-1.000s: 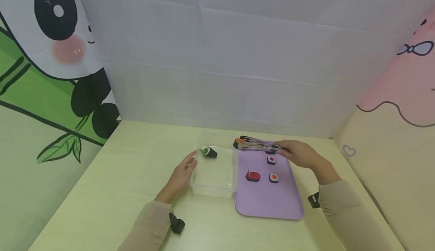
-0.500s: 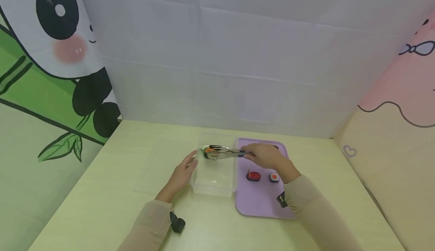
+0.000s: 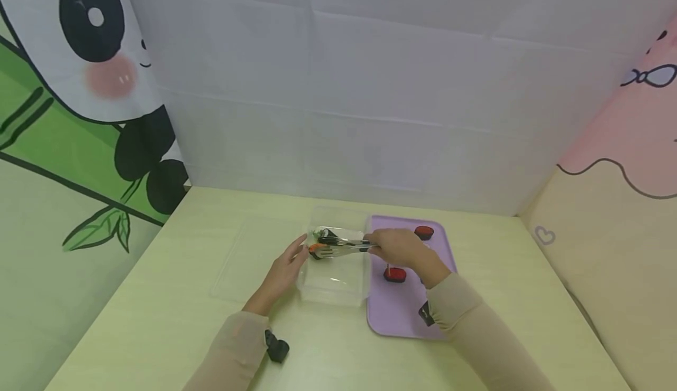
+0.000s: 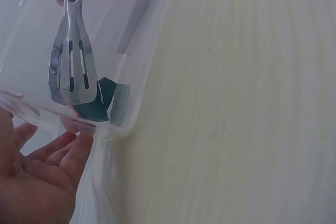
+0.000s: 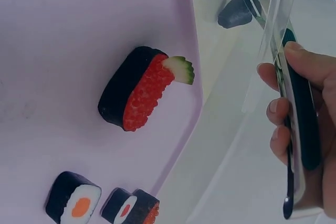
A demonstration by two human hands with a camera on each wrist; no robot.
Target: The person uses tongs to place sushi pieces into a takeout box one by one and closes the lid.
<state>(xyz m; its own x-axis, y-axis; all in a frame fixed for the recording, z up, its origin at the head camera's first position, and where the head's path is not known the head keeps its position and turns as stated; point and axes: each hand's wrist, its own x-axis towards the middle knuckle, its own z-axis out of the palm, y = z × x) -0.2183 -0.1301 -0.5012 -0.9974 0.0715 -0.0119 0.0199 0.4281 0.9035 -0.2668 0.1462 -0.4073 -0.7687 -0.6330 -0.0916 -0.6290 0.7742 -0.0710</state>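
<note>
My right hand [image 3: 404,253] grips metal tongs [image 3: 341,251] with slotted ends and dark handles, reaching into a clear plastic container [image 3: 334,296]. At the tongs' tips, low in the container's left side, is an orange-topped sushi piece [image 3: 315,251]; whether they still pinch it I cannot tell. Just behind it lies a seaweed-wrapped hand roll [image 3: 327,235], partly hidden by the tongs. My left hand [image 3: 282,270] touches the container's left wall with extended fingers [image 4: 79,156]. On the purple tray [image 3: 402,320] lies a red-topped sushi piece with a green-edged slice [image 5: 139,93].
Flat on the table, left of the container, is a clear lid [image 3: 254,256]. Another red-topped sushi piece [image 3: 424,233] sits at the tray's far end. Two rolls, one orange-centred [image 5: 79,208] and one red-centred [image 5: 122,209], also lie on the tray.
The right hand has carried the orange-topped sushi in the tongs leftward from above the tray into the container, then slightly nearer. The left hand stays against the container.
</note>
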